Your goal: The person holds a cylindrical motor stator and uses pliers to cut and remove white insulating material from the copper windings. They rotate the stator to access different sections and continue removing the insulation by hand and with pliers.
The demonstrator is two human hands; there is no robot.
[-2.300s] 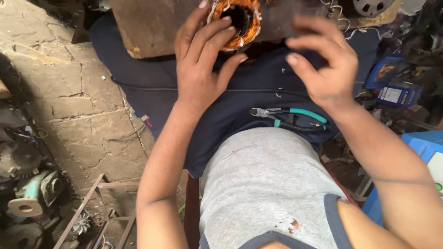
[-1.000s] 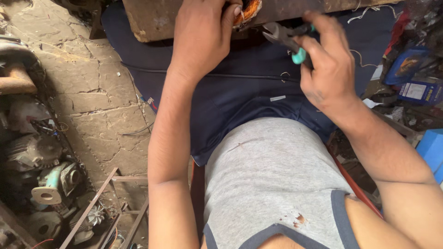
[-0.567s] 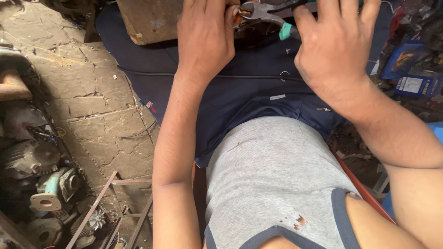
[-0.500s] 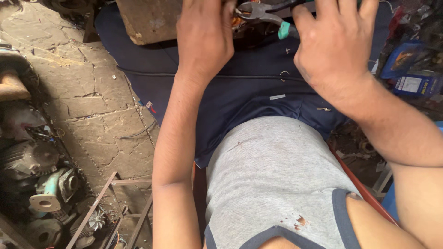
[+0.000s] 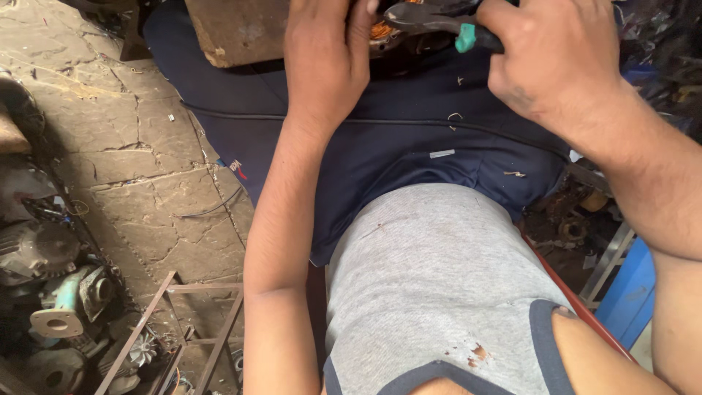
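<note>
Right hand [image 5: 563, 62]: clenched around the green-and-black handles of the pliers [image 5: 439, 18], near the top edge.
Pliers: metal nose points left, toward the copper winding [image 5: 380, 31].
Left hand [image 5: 325, 62]: lies palm down over the copper winding, fingers curled on it; grip hidden, cannot tell.
Copper winding: on the lap, just beside the wooden block [image 5: 238, 29].
Floor [image 5: 110, 132]: cracked stone, old motors [image 5: 55, 292] at left.

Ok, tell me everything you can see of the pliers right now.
The pliers lie near the top edge, roughly level, metal head pointing left toward the copper windings. Handles are dark with a teal end showing. The right hand grips the handles; the left hand rests beside the head. Whether the nose is open cannot be told.
</note>
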